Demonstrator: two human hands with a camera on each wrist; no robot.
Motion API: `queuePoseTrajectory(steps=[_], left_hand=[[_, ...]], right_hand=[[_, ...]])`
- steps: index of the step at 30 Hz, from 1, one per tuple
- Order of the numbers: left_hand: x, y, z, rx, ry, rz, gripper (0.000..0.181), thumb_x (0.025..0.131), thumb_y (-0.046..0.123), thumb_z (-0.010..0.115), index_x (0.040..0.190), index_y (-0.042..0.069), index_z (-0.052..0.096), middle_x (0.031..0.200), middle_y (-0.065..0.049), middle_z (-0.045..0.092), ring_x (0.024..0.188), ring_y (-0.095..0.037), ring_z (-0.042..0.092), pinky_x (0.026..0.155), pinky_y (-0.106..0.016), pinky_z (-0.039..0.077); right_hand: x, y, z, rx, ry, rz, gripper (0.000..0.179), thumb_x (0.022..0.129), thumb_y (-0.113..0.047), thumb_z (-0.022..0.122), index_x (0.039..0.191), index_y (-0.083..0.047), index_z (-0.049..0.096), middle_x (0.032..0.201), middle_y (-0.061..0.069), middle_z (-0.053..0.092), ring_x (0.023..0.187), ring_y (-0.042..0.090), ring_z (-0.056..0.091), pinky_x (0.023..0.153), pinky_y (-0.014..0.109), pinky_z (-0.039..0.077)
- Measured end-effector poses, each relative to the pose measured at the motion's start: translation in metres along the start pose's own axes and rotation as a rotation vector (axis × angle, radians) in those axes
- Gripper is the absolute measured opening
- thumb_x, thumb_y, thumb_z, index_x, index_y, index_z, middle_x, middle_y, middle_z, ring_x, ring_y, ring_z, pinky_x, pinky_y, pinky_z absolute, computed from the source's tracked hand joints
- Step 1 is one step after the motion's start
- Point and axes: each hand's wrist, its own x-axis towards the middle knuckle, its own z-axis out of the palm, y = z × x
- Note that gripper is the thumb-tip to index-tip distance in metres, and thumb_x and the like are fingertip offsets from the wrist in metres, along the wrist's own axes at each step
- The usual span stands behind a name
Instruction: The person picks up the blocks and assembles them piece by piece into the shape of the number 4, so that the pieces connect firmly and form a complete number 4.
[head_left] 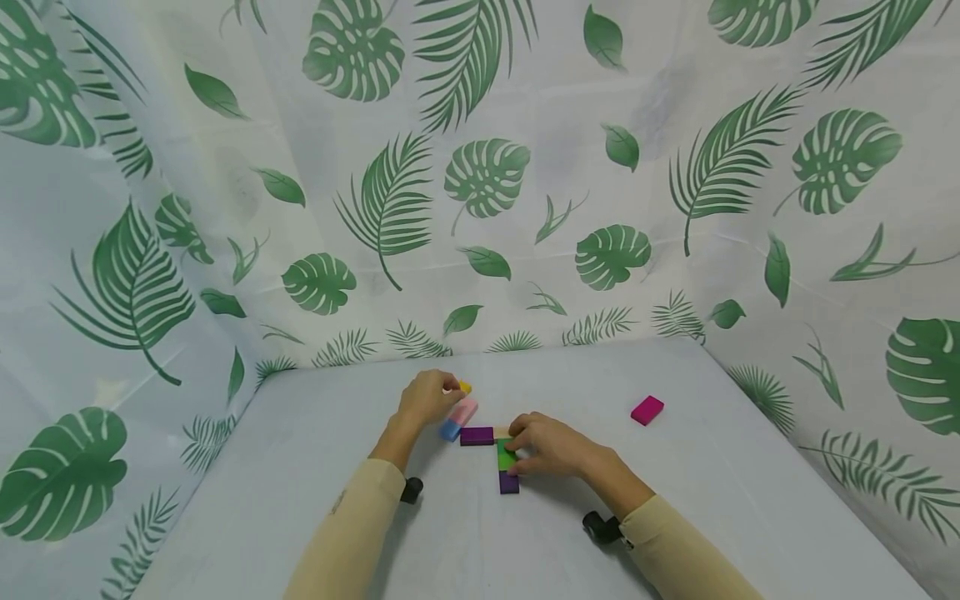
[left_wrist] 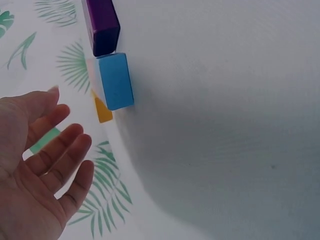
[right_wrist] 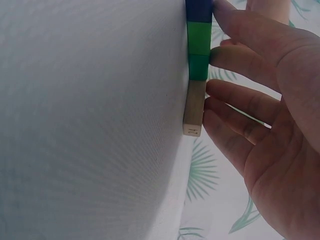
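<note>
My left hand (head_left: 429,397) is beside a yellow block (head_left: 466,387) and a pink block (head_left: 465,412). In the left wrist view its fingers are loosely bent, with nothing in them. A blue block (left_wrist: 117,81) adjoins the pink one, and its corner is close to a purple block (head_left: 477,437). My right hand (head_left: 551,446) spreads its fingers along a row of blocks, fingertips touching them. That row has a plain wooden block (right_wrist: 194,107), a teal-green block (right_wrist: 198,67), a bright green block (right_wrist: 199,38) and a dark purple block (head_left: 509,483). The hand partly covers the row in the head view.
A magenta block (head_left: 647,410) lies alone toward the right of the white-covered table (head_left: 300,500). A leaf-patterned cloth (head_left: 555,167) hangs behind the table and along both sides. Small black devices (head_left: 600,527) are worn at the wrists.
</note>
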Motion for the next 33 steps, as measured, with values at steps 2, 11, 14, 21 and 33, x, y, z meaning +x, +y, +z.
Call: queuePoseTrajectory(steps=[2, 11, 14, 21, 33], left_hand=[[0.002, -0.001, 0.001, 0.0, -0.004, -0.009, 0.02, 0.098, 0.03, 0.074, 0.104, 0.012, 0.079, 0.104, -0.002, 0.073, 0.085, -0.018, 0.06, 0.073, -0.036, 0.052], [0.007, -0.004, 0.002, 0.011, -0.007, -0.044, 0.027, 0.099, 0.029, 0.072, 0.119, 0.011, 0.076, 0.123, -0.007, 0.073, 0.103, -0.024, 0.066, 0.091, -0.046, 0.056], [0.009, -0.004, 0.003, 0.011, -0.01, -0.061, 0.029, 0.1, 0.028, 0.072, 0.122, 0.01, 0.076, 0.126, -0.009, 0.072, 0.109, -0.026, 0.067, 0.096, -0.047, 0.055], [0.015, -0.003, 0.008, -0.003, -0.034, -0.119, 0.03, 0.1, 0.027, 0.071, 0.124, 0.009, 0.074, 0.126, -0.011, 0.071, 0.112, -0.028, 0.066, 0.099, -0.048, 0.054], [0.021, 0.004, 0.015, -0.002, -0.046, -0.127, 0.032, 0.101, 0.021, 0.067, 0.132, 0.011, 0.071, 0.134, -0.012, 0.069, 0.125, -0.032, 0.063, 0.104, -0.053, 0.05]], right_hand=[[0.0, 0.0, 0.0, -0.001, -0.002, 0.002, 0.045, 0.089, -0.04, 0.083, 0.123, -0.01, 0.078, 0.134, 0.01, 0.066, 0.126, 0.026, 0.059, 0.108, 0.047, 0.05], [0.001, 0.001, 0.0, -0.009, -0.007, 0.014, 0.046, 0.089, -0.04, 0.083, 0.124, -0.011, 0.078, 0.135, 0.01, 0.066, 0.127, 0.027, 0.059, 0.108, 0.047, 0.049], [0.001, 0.001, -0.001, -0.006, -0.005, 0.014, 0.045, 0.089, -0.04, 0.083, 0.123, -0.011, 0.078, 0.135, 0.01, 0.066, 0.127, 0.027, 0.059, 0.109, 0.047, 0.049], [0.0, -0.001, -0.002, 0.005, -0.007, 0.011, 0.045, 0.089, -0.038, 0.083, 0.122, -0.01, 0.078, 0.134, 0.011, 0.066, 0.126, 0.027, 0.059, 0.108, 0.047, 0.05], [-0.001, 0.0, -0.001, 0.004, -0.008, 0.003, 0.046, 0.089, -0.04, 0.083, 0.123, -0.01, 0.078, 0.134, 0.01, 0.066, 0.126, 0.027, 0.059, 0.108, 0.047, 0.05]])
